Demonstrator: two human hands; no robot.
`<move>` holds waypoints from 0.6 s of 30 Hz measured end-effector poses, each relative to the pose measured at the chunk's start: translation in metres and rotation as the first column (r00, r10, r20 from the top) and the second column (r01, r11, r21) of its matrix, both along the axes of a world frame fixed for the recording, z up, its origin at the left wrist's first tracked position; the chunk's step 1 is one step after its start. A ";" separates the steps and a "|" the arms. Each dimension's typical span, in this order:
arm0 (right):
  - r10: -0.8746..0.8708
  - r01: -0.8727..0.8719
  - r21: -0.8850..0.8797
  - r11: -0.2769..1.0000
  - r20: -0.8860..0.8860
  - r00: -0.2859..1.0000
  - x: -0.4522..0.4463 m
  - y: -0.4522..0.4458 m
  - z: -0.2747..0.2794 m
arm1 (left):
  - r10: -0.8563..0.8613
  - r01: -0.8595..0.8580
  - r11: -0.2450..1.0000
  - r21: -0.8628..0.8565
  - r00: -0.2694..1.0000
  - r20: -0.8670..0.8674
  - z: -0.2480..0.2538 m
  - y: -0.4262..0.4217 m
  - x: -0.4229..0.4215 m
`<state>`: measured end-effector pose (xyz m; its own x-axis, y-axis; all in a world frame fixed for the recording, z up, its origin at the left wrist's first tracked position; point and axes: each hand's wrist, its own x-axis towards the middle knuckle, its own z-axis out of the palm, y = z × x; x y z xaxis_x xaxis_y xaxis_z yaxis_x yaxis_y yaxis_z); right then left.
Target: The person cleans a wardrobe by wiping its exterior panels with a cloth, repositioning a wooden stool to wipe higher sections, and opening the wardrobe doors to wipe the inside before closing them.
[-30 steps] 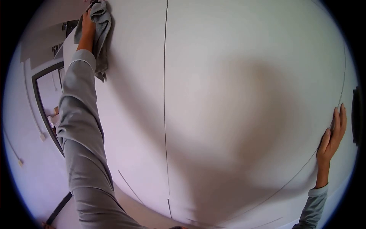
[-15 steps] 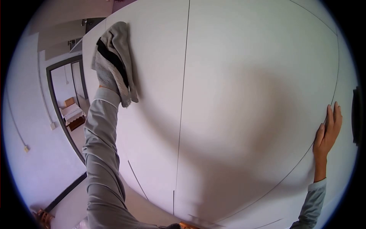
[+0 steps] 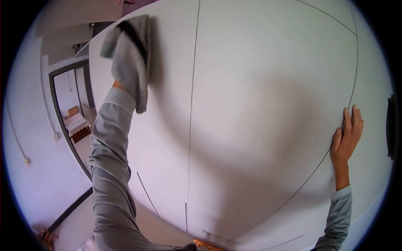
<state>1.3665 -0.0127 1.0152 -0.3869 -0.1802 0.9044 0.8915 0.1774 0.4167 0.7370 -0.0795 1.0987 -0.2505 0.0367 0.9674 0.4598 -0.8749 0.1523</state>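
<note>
A grey cloth with a black stripe (image 3: 132,54) is draped over my left hand (image 3: 119,85) at the upper left of the white cabinet front (image 3: 234,83). Only a strip of wrist shows below the cloth; the fingers are hidden under it. The cloth lies against the panel near its left edge, one corner hanging down. At the right, my right hand (image 3: 347,138) rests open on the white surface beside a dark panel seam, holding nothing, its fingers pointing up.
Dark seams divide the white panels. To the left is a dark-framed doorway (image 3: 52,96), with a cloth-covered table (image 3: 77,124) beyond it. An orange-brown wooden piece (image 3: 207,244) shows at the bottom edge. A dark object (image 3: 391,127) stands at the far right.
My left hand and the cloth have shifted up and slightly right, and the cloth's folds have changed. The panel seams and my right hand appear further left in the view.
</note>
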 end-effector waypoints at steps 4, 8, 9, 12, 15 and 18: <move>0.025 -0.025 -0.026 0.999 -0.023 0.999 0.001 0.000 -0.001 | 0.643 -0.585 0.757 0.291 0.747 -0.169 0.057 0.049 0.089; 0.010 -0.012 -0.057 0.998 -0.027 1.000 0.005 0.002 -0.001 | 0.784 -0.758 0.612 0.225 0.620 -0.045 0.085 0.059 0.168; 0.016 -0.017 -0.056 0.998 -0.026 1.000 0.005 0.003 -0.001 | 0.744 -0.695 0.654 0.300 0.662 -0.090 0.089 0.054 0.167; 0.015 -0.017 -0.052 0.999 -0.025 1.000 0.006 0.003 -0.001 | 0.735 -0.639 0.660 0.395 0.658 -0.162 0.097 0.051 0.139; -0.038 0.039 -0.032 0.999 0.006 0.999 0.009 0.006 0.000 | 0.787 -0.720 0.608 0.336 0.602 -0.134 0.112 0.053 0.089; -0.053 0.054 -0.033 0.998 0.015 0.998 0.011 0.008 0.000 | 0.817 -0.776 0.571 0.268 0.569 -0.092 0.130 0.057 0.025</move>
